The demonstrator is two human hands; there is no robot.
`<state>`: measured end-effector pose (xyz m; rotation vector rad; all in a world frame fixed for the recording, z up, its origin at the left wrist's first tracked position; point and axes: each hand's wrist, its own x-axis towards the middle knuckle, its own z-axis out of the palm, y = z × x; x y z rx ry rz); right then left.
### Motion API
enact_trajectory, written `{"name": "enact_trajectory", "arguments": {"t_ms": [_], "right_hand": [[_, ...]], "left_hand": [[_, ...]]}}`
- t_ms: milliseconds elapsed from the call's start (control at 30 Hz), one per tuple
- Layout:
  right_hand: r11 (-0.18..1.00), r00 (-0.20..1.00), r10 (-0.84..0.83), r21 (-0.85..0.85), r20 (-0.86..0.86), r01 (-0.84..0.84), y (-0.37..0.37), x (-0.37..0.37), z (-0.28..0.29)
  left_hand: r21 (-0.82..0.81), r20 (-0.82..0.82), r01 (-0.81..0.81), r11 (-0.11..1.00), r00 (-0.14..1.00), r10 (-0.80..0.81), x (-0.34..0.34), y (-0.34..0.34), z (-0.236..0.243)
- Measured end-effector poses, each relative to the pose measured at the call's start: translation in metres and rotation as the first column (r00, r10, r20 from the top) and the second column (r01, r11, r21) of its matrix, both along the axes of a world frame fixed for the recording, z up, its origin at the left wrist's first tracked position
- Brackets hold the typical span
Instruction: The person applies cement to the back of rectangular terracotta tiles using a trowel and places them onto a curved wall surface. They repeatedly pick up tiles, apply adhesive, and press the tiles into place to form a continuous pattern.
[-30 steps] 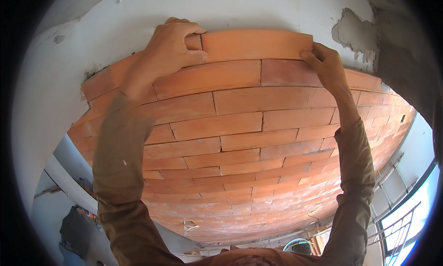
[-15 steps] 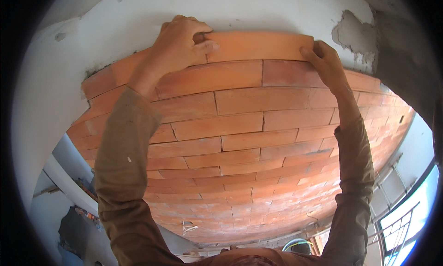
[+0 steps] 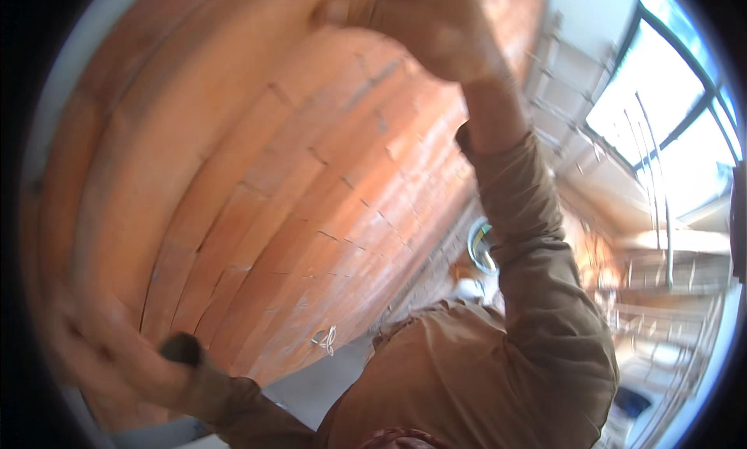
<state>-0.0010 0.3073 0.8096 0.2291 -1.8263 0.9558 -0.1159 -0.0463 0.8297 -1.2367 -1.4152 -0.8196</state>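
Note:
My right hand (image 3: 436,33) is at the top, its thumb against the face of a long, smooth orange clay brick (image 3: 202,79). The frame's top edge cuts off its other fingers. Low on the left is my left hand (image 3: 128,359), badly smeared by motion, near the brick wall's lower left part. Whether it touches anything cannot be made out. Courses of orange clay bricks (image 3: 257,208) run slantwise behind both hands. The brick at my right thumb is blurred, so its ends do not show.
A bucket (image 3: 482,247) with a pale rim stands below, beside my right sleeve. Bright window panes (image 3: 661,83) with dark frames are at upper right. A loop of white wire (image 3: 328,340) sticks out from the wall's lower part. Blurred rails or scaffolding (image 3: 669,270) appear at right.
The view has swung and tilted, so the brick courses now slant. My left hand has gone from the top brick to the lower left. My right hand appears higher and larger.

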Motion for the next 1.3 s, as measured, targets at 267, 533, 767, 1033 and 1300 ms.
{"name": "enact_trajectory", "arguments": {"t_ms": [267,533,767,1033,1300], "right_hand": [[0.398,0.870,0.437,-0.916,0.230,0.043,0.037,0.073,-0.371],[-0.393,0.875,0.196,-0.783,0.442,0.483,-0.019,0.195,-0.613],[-0.561,0.605,-0.383,-0.696,0.698,0.448,0.055,0.327,-0.743],[-0.651,0.381,-0.338,-0.506,0.861,0.566,0.224,0.378,-0.902],[-0.607,0.669,-0.090,-0.573,0.737,0.550,0.266,0.373,-1.075]], "left_hand": [[0.322,0.924,0.503,0.802,-0.353,-0.149,0.009,0.108,-0.323],[-0.019,0.547,0.514,0.858,-0.712,0.439,0.044,0.139,-0.551],[-0.231,0.306,0.880,0.415,-0.339,0.890,0.078,0.165,-0.654],[-0.245,0.443,0.967,0.072,0.046,0.895,0.202,0.244,-0.752],[-0.258,0.705,0.885,-0.388,0.447,0.551,0.286,0.303,-0.813]]}}
